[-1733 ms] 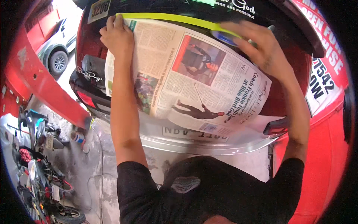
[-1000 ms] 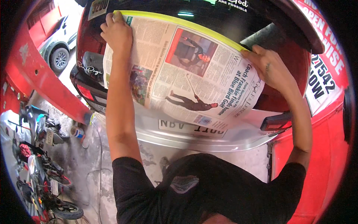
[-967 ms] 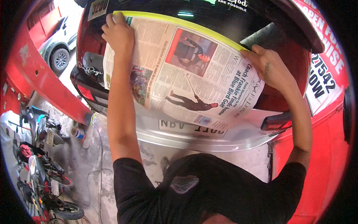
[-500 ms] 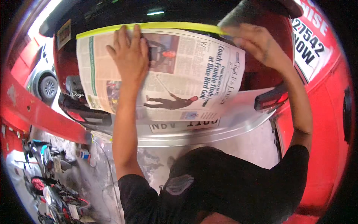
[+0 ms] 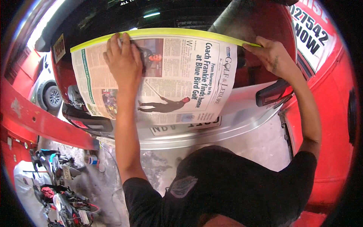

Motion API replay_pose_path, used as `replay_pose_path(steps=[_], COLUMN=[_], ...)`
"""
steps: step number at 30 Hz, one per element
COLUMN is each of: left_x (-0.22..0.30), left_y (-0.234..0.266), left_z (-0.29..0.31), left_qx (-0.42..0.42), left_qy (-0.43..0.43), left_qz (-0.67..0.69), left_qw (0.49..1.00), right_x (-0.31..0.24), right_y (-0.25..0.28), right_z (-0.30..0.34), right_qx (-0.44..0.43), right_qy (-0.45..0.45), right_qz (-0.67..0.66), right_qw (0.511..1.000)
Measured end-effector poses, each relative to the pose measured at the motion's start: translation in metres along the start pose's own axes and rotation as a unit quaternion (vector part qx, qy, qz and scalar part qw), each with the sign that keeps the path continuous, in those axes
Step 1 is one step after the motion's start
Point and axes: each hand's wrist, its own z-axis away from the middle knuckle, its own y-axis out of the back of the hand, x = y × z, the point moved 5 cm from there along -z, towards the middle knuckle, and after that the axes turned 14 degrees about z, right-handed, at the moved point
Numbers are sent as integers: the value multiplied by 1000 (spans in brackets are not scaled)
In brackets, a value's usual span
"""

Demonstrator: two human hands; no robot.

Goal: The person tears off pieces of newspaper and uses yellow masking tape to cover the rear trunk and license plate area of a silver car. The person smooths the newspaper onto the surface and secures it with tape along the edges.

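A newspaper sheet [image 5: 174, 85] lies against the rear of a car, with a strip of yellow masking tape [image 5: 177, 32] along its upper edge. My left hand [image 5: 124, 62] rests flat on the sheet, fingers stretched up so that the tips touch the tape. At the right, my right hand [image 5: 275, 58] pinches the tape's end between thumb and fingers, beyond the paper's corner. The car's dark rear window [image 5: 181, 15] is above the strip. Below the paper, the licence plate [image 5: 206, 126] is partly covered.
Tail lights [image 5: 274, 94] flank the paper. The silver bumper [image 5: 181, 143] runs beneath. A red wall with a printed sign [image 5: 310, 36] stands at the right, a red beam [image 5: 49, 126] at the left. Parked motorcycles [image 5: 60, 189] and another car [image 5: 47, 89] are at the left.
My right hand has drawn the tape's end rightward and down, so more of the strip shows past the paper. My left hand stays on the sheet. The view has shifted slightly.
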Motion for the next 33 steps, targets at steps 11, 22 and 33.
replay_pose_path(steps=[11,22,33], left_x=[80,108,149], left_y=[-30,-42,-51], left_z=[4,6,3], left_qx=[-12,-58,-77], left_qy=[-33,-42,-83], left_qz=[58,50,55], left_qw=[998,996,992], right_x=[4,30,17], right_y=[-8,16,-37], right_z=[-1,42,26], right_qx=[-16,46,-49], right_qy=[28,11,4], right_qz=[-32,17,149], right_qw=[999,999,988])
